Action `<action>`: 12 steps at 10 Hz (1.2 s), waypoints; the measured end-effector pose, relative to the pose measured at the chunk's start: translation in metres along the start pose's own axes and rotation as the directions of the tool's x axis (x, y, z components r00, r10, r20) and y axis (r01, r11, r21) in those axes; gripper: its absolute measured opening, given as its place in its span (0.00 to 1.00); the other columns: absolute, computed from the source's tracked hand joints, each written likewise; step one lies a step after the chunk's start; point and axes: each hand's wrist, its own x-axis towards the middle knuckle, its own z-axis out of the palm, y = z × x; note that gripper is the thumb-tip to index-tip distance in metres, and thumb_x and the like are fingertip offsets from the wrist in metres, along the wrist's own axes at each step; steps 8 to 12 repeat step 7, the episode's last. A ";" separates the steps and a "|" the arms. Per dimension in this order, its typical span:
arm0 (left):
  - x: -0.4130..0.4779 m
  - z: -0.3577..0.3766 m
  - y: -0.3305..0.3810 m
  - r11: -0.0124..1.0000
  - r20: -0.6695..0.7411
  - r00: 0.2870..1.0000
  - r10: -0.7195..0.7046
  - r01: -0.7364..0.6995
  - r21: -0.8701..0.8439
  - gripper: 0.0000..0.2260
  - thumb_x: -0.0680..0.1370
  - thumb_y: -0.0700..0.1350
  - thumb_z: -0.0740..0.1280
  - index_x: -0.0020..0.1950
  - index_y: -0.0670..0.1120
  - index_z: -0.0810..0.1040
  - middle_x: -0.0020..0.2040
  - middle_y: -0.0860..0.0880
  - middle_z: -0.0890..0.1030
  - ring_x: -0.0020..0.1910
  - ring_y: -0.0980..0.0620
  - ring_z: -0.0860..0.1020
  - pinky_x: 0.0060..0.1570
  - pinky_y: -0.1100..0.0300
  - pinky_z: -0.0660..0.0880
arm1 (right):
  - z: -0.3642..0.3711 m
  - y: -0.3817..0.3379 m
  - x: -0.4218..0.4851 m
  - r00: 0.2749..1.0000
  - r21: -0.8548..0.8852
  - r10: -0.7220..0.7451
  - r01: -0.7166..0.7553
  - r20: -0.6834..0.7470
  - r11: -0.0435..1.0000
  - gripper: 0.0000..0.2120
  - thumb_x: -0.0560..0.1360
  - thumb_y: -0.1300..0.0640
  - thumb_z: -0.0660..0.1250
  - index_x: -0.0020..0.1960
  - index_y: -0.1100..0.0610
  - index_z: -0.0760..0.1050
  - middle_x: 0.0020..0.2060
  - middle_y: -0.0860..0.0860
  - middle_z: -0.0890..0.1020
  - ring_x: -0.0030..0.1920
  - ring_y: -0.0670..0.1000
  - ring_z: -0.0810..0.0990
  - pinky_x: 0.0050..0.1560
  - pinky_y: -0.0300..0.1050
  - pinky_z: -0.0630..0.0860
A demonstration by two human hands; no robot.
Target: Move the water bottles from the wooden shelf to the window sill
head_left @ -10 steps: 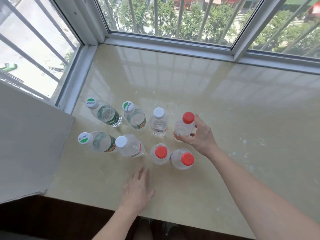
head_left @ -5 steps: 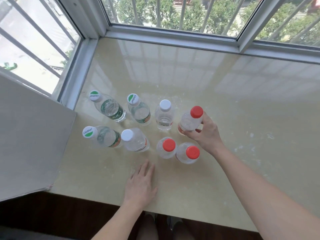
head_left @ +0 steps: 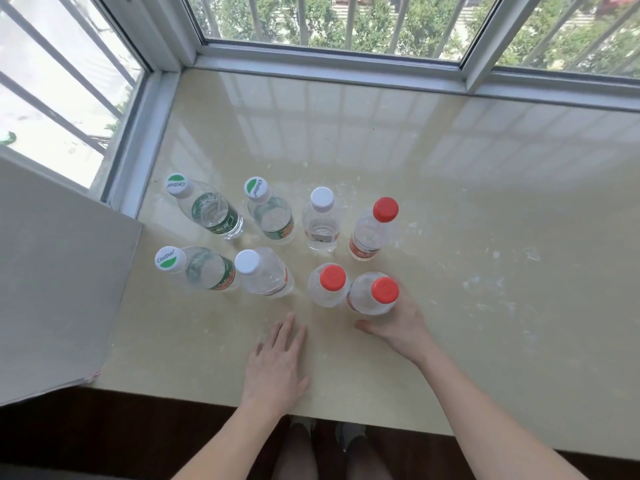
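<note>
While near left edge, bottles [head_left: 322, 221] clustered.

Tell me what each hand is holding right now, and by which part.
The right hand grips the near-right red-capped bottle round its lower body. The left hand lies flat on the window sill, holding nothing.

Daylight pours through the corner window [head_left: 329, 60] at twelve o'clock, pale bars [head_left: 349, 19] crossing the glass and green trees [head_left: 422, 22] beyond. A plain grey wall panel [head_left: 59, 278] juts in at nine. A dark floor [head_left: 104, 438] runs along six.
</note>
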 end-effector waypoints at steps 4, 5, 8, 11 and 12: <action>0.002 -0.004 -0.002 1.000 0.010 1.000 0.013 -0.013 -0.001 0.39 0.75 0.59 0.65 0.80 0.56 0.45 0.80 0.52 0.39 0.80 0.51 0.44 0.76 0.52 0.54 | 0.005 0.003 0.004 0.983 0.011 0.081 -0.080 -0.167 0.997 0.28 0.59 0.52 0.79 0.58 0.48 0.76 0.52 0.46 0.83 0.54 0.50 0.81 0.53 0.47 0.77; 0.001 -0.002 -0.001 1.000 0.017 1.000 0.008 -0.008 -0.005 0.40 0.74 0.60 0.64 0.80 0.56 0.45 0.80 0.52 0.39 0.79 0.51 0.44 0.76 0.52 0.54 | 0.005 0.003 0.003 0.987 -0.021 0.054 -0.058 -0.149 0.998 0.28 0.60 0.55 0.79 0.57 0.44 0.75 0.53 0.49 0.82 0.55 0.52 0.80 0.54 0.49 0.77; -0.014 -0.015 0.004 0.999 0.029 0.999 -0.030 0.031 -0.035 0.40 0.74 0.59 0.64 0.80 0.55 0.46 0.81 0.52 0.46 0.80 0.51 0.47 0.76 0.52 0.53 | -0.013 0.006 -0.013 0.993 -0.224 0.102 -0.112 -0.057 0.968 0.34 0.64 0.58 0.74 0.68 0.49 0.69 0.59 0.48 0.75 0.60 0.52 0.75 0.54 0.50 0.74; -0.014 -0.015 0.004 0.999 0.029 0.999 -0.030 0.031 -0.035 0.40 0.74 0.59 0.64 0.80 0.55 0.46 0.81 0.52 0.46 0.80 0.51 0.47 0.76 0.52 0.53 | -0.013 0.006 -0.013 0.993 -0.224 0.102 -0.112 -0.057 0.968 0.34 0.64 0.58 0.74 0.68 0.49 0.69 0.59 0.48 0.75 0.60 0.52 0.75 0.54 0.50 0.74; -0.014 -0.015 0.004 0.999 0.029 0.999 -0.030 0.031 -0.035 0.40 0.74 0.59 0.64 0.80 0.55 0.46 0.81 0.52 0.46 0.80 0.51 0.47 0.76 0.52 0.53 | -0.013 0.006 -0.013 0.993 -0.224 0.102 -0.112 -0.057 0.968 0.34 0.64 0.58 0.74 0.68 0.49 0.69 0.59 0.48 0.75 0.60 0.52 0.75 0.54 0.50 0.74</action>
